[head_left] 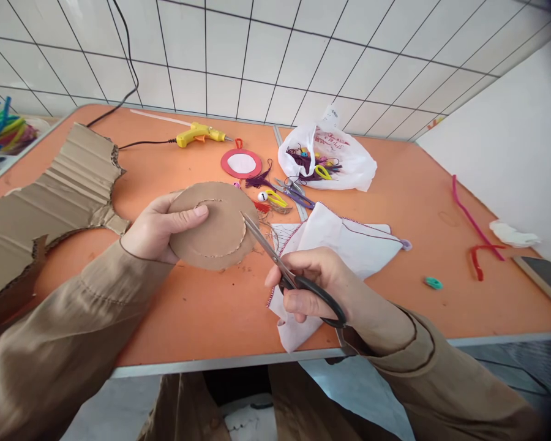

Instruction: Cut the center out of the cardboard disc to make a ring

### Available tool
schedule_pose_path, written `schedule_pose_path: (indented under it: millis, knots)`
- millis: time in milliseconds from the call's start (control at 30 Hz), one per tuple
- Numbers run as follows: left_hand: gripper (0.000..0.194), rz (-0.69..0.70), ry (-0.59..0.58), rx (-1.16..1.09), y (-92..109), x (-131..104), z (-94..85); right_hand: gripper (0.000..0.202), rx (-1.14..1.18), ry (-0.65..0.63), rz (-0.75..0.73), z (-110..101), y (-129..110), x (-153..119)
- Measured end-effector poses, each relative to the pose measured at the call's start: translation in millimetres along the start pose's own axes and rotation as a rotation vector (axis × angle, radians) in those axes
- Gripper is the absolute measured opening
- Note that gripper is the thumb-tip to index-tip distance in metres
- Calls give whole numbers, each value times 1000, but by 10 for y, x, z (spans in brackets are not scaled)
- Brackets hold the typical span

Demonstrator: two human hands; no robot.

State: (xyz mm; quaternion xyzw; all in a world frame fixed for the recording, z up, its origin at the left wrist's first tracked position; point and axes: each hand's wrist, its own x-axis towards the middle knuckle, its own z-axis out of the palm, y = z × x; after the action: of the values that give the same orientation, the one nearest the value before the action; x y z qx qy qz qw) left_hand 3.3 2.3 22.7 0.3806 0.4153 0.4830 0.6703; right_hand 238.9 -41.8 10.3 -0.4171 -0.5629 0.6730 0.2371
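Note:
A round cardboard disc [220,233] with a curved cut line inside its rim is pinched at its left edge by my left hand [158,226], thumb on top. My right hand [321,285] grips black-handled scissors [269,248] through the loops. Their blades point up and left, with the tips at the cut line on the right part of the disc. Beneath and behind my right hand lies a white cloth [335,239] with dark red stitched edging.
Torn corrugated cardboard [59,190] lies left. At the back are a yellow glue gun [199,135] with its cord, a red-rimmed round piece [241,163], purple-handled scissors [298,195] and a white plastic bag [349,162] of tassels. Pipe cleaners [475,214] lie right.

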Motion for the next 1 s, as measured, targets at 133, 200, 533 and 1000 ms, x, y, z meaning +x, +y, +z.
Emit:
schedule_pose_path:
  millis: [133, 200, 533, 1000]
  knots:
    - [15, 15, -20, -1, -6, -4, 3, 23, -3, 20, 21, 28, -43, 7]
    - [17, 17, -20, -8, -7, -3, 3, 26, -6, 32, 31, 41, -62, 9]
    - [15, -18, -3, -20, -19, 15, 6, 18, -154, 100, 23, 38, -25, 33]
    - [13, -26, 3, 32, 76, -41, -9, 55, -39, -131, -101, -95, 64, -16]
